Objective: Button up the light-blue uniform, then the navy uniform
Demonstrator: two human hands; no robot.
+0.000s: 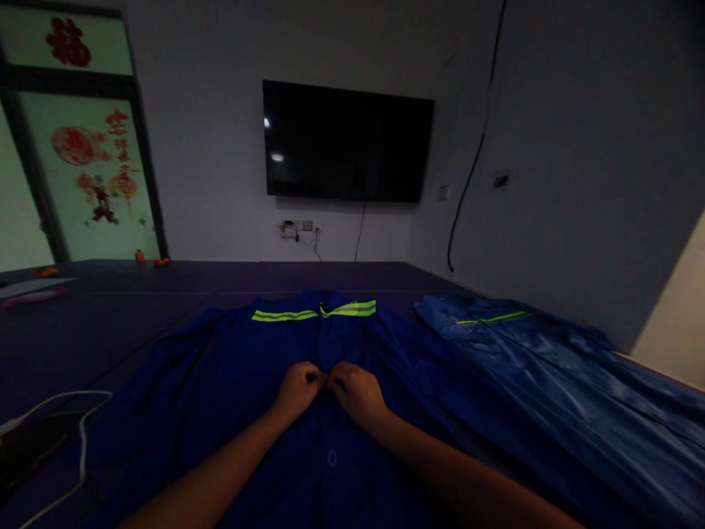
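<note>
A dark blue work jacket [242, 367] lies spread flat in front of me, with yellow-green reflective strips [348, 308] across its chest. Over its front placket my left hand [300, 386] and my right hand [355, 391] meet, fingertips pinched together on the cloth edge. Whether a button sits between the fingers is hidden. Below the hands, one round button [331, 458] shows on the placket. The jacket's sleeves reach out to both sides.
A lighter blue garment [540, 360] with a yellow-green strip lies to the right. On the left are a white cable [82, 433] and a dark object [38, 448]. Small orange items [139, 256] sit at the back left. A television [346, 143] hangs on the far wall.
</note>
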